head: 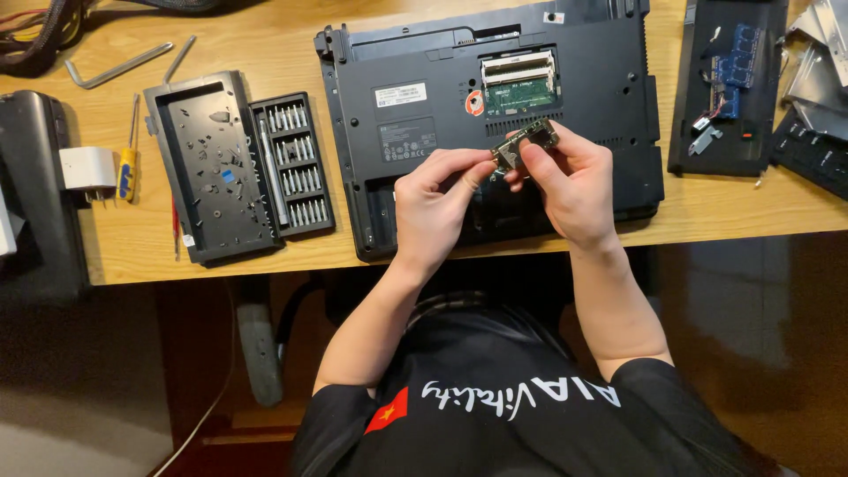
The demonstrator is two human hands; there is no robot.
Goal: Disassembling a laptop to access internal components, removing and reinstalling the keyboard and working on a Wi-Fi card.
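Observation:
A black laptop (424, 97) lies upside down on the wooden desk (265, 53), with an open bay showing a green memory board (519, 93). Above its front half, both hands hold a small green circuit card (527, 141) with metal edges. My left hand (437, 199) pinches the card's left end with thumb and forefinger. My right hand (574, 181) grips its right end from above. The card is tilted and clear of the laptop.
A black bit case (291, 163) with several screwdriver bits lies open beside its lid (208, 168), which holds loose screws. A yellow-handled screwdriver (129, 159), a hex key (115, 66), a white plug adapter (88, 168) and removed covers with boards (729, 84) lie around.

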